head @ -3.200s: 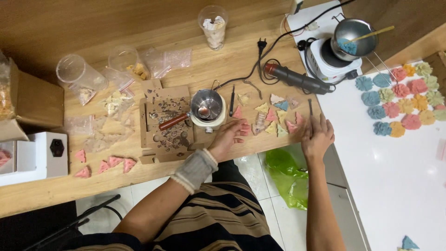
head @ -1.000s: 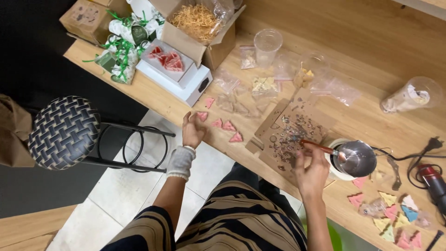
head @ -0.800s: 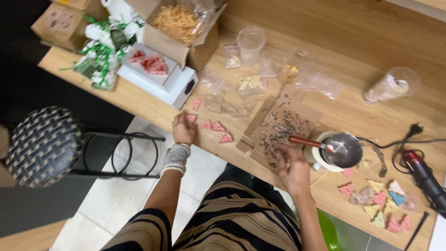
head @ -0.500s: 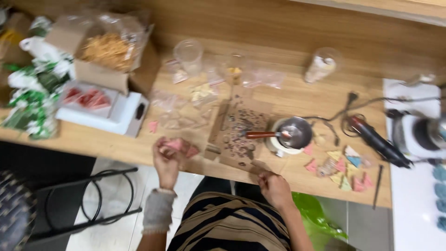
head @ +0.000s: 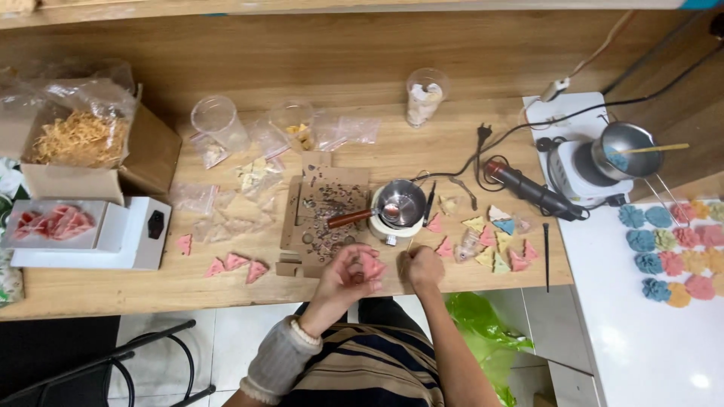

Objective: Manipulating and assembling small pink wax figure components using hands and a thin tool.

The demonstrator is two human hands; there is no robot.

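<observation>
My left hand (head: pixel 345 277) is at the front edge of the wooden bench (head: pixel 452 136), fingers curled around a pink triangular piece (head: pixel 370 266). My right hand (head: pixel 422 267) sits just to its right, fingers closed; whether it holds anything I cannot tell. Directly beyond both hands lies a brown cardboard sheet (head: pixel 324 215) covered in dark crumbs, and a small metal pot (head: pixel 400 203) with a wooden handle. Three more pink triangles (head: pixel 235 265) lie left of my hands. Coloured triangles (head: pixel 494 237) are scattered to the right.
A white scale with a tray of pink pieces (head: pixel 56 224) and a box of straw-like filling (head: pixel 75 139) stand left. Plastic cups (head: pixel 217 124), small bags, a black hand tool (head: pixel 532 192) and a second pot on a white heater (head: pixel 603 162) are behind. Coloured flower shapes (head: pixel 675 249) lie on the white surface right.
The view swung back from the left end of the bench to its middle. My left hand picked up a pink triangle and carried it right, close to my right hand.
</observation>
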